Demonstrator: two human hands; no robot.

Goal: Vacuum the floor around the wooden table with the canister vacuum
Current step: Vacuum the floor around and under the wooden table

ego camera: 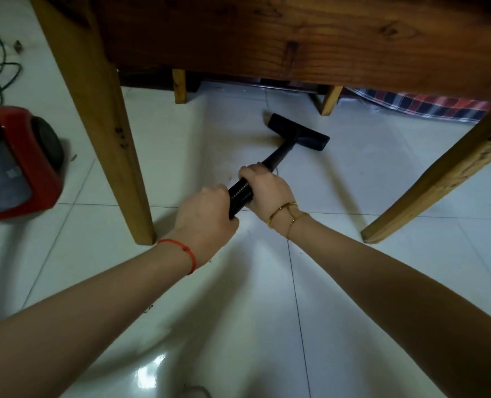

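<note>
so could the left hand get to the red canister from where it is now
Probably yes: the red canister sits on bare floor to the left, but the near table leg stands between, and the left hand grips the hose.

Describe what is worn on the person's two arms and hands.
Both forearms are bare, with no sleeves or gloves in view. The left hand has a thin red string bracelet at the wrist. The right hand has two slim gold bangles at the wrist. No rings or watch are visible.
</note>
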